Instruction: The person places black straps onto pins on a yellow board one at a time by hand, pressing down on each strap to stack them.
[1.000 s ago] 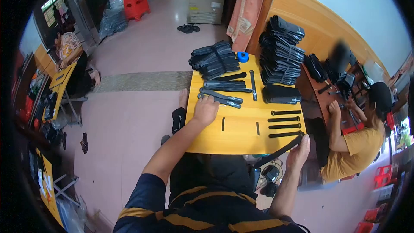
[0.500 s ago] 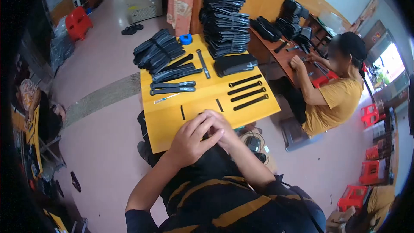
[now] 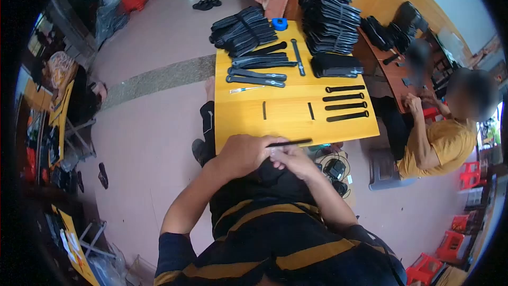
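Near the front edge of the yellow table, my left hand (image 3: 242, 153) is closed around one end of a narrow black strap (image 3: 294, 142). The strap's free end points right, a little blurred. My right hand (image 3: 297, 163) meets the left one, its thumb and fingers pinched at the strap just below it; part of that grip is hidden. Beyond my hands, two short dark marks or strips (image 3: 264, 110) lie apart on the tabletop. Several black straps with looped ends (image 3: 345, 107) are lined up at the right. Grey-black straps (image 3: 256, 79) and a thin pen-like tool (image 3: 246, 89) lie at the left.
Bundled straps (image 3: 243, 30) and a tall strap stack (image 3: 330, 18) fill the back of the yellow table (image 3: 238, 122), with a blue tape measure (image 3: 279, 24) between them. A co-worker in a yellow shirt (image 3: 450, 145) sits at the right beside a brown table (image 3: 389, 77). Cables (image 3: 334, 168) lie below.
The view has shifted, so the table appears farther right. My hands were clasped over each other; now they have parted slightly and the black strap shows sticking out between them.
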The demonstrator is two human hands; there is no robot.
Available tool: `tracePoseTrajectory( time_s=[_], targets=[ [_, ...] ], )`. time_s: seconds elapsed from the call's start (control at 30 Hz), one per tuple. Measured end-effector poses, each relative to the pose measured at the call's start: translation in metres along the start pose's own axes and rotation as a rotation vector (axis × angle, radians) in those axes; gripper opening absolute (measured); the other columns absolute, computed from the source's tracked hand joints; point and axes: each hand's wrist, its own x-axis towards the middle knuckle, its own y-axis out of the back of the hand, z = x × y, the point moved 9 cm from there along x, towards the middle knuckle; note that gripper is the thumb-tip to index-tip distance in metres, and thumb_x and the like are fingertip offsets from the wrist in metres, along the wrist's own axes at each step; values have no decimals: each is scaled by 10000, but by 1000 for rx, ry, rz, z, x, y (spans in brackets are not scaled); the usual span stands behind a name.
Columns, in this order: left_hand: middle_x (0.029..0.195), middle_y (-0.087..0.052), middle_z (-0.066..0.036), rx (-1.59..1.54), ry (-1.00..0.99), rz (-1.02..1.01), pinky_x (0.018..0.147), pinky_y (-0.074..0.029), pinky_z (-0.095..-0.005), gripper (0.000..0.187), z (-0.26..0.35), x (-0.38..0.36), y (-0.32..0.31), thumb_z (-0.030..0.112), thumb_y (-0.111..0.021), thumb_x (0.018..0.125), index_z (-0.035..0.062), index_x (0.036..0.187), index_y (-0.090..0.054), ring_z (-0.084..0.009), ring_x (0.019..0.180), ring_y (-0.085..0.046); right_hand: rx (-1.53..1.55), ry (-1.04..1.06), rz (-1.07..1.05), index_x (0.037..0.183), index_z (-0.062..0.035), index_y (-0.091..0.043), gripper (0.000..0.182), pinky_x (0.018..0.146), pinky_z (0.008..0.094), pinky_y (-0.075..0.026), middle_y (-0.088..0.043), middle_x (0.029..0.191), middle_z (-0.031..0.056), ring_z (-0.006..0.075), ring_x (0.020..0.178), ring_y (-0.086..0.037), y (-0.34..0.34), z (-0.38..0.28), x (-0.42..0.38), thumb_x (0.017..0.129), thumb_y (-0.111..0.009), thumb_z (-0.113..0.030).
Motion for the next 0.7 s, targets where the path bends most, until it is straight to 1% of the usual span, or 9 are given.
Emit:
tracePoseTrajectory(
  time_s=[0.07,0.1,0.17,0.27,0.33,0.43,0.47,0.53,0.7],
  targets=[
    [970,-728,-193,29,43,-108,797,-533,-499,269,-21,-1,-8,281,-624,996,109,1183,-711,-407,920,-699,67,267,-27,1275,-49,-593,362,773,231,-510,-614,988,-17,65,848,-590,9,-20,-11,957,-757,-97],
    [975,-729,-197,61,67,-221,805,-535,-496,264,-31,-3,-20,283,-608,1006,84,1148,-708,-407,927,-700,68,261,-37,1275,-49,-593,362,773,231,-510,-614,988,-17,65,848,-590,13,-22,-14,957,-757,-97],
    [955,-723,-199,-5,41,-220,801,-533,-500,284,-36,-2,-30,299,-590,1015,50,1102,-695,-406,922,-699,-58,409,69,1330,-79,-585,438,784,220,-492,-580,1007,-33,52,866,-568,23,-47,-27,937,-778,-66],
    [898,-748,-190,-5,-72,-247,819,-557,-455,311,-26,2,-43,300,-574,1023,30,1046,-728,-352,820,-722,-93,492,159,1224,-63,-667,278,720,213,-484,-611,895,-40,50,761,-551,32,-57,-35,961,-757,-81],
    [834,-727,-151,-210,135,-494,763,-558,-422,315,-28,3,-56,296,-559,1031,13,1013,-698,-297,742,-710,-203,560,254,1064,-29,-729,99,638,211,-469,-642,782,-36,51,677,-547,40,-63,-41,995,-716,-98],
    [785,-696,-95,-426,183,-460,678,-551,-354,295,-32,6,-52,281,-563,1036,9,998,-668,-212,667,-682,5,422,294,1065,-25,-721,104,640,214,-468,-655,801,-24,53,695,-564,67,-47,-37,1009,-697,-110],
    [785,-696,-95,-430,185,-465,678,-551,-354,295,-36,6,-52,281,-563,1036,9,998,-668,-212,667,-682,-6,521,345,1056,-29,-706,137,632,223,-472,-655,790,-17,59,685,-570,77,-54,-37,1037,-664,-159],
    [775,-684,-54,-581,271,-283,617,-531,-280,254,-56,7,-39,261,-577,1046,27,1002,-663,-142,644,-659,68,491,366,1058,-34,-696,159,633,227,-474,-651,788,-15,62,686,-573,96,-54,-35,1049,-648,-185],
    [821,-691,-34,-710,474,-132,595,-525,-231,209,-91,11,-35,222,-559,1063,51,1029,-674,-103,653,-653,127,349,441,1070,-45,-675,201,626,229,-470,-646,802,-13,71,700,-583,120,-53,-23,1078,-593,-229]
  ],
)
